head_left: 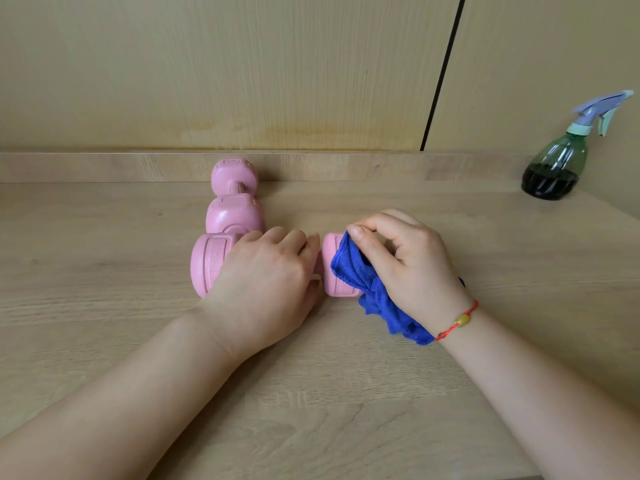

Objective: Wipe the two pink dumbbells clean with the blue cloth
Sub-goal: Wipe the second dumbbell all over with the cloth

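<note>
Your spray bottle (561,161) stood far right, dark liquid (549,183) in its lower part. On the wooden table (311,393) your left hand (266,282) curled round the near dumbbell (207,265). Your right hand (408,265) pinched the blue cloth (353,265) against its right head. The other dumbbell (233,195) lay behind, toward the panelled wall (242,64).

Soft, diffuse light with a warm cast falls brightly and evenly over the wooden surface (104,271). Shadows are faint and short: a thin dark band lies under the left hand (263,282) and the near dumbbell (207,265), and a small smudge lies right of the far dumbbell (234,174). Pale streaks of glare run down the spray bottle (557,164), whose nozzle looks soft-edged. Wide-angle distortion tilts the bottle and stretches the forearms (104,410) toward the lower corners. The centre is sharp.
</note>
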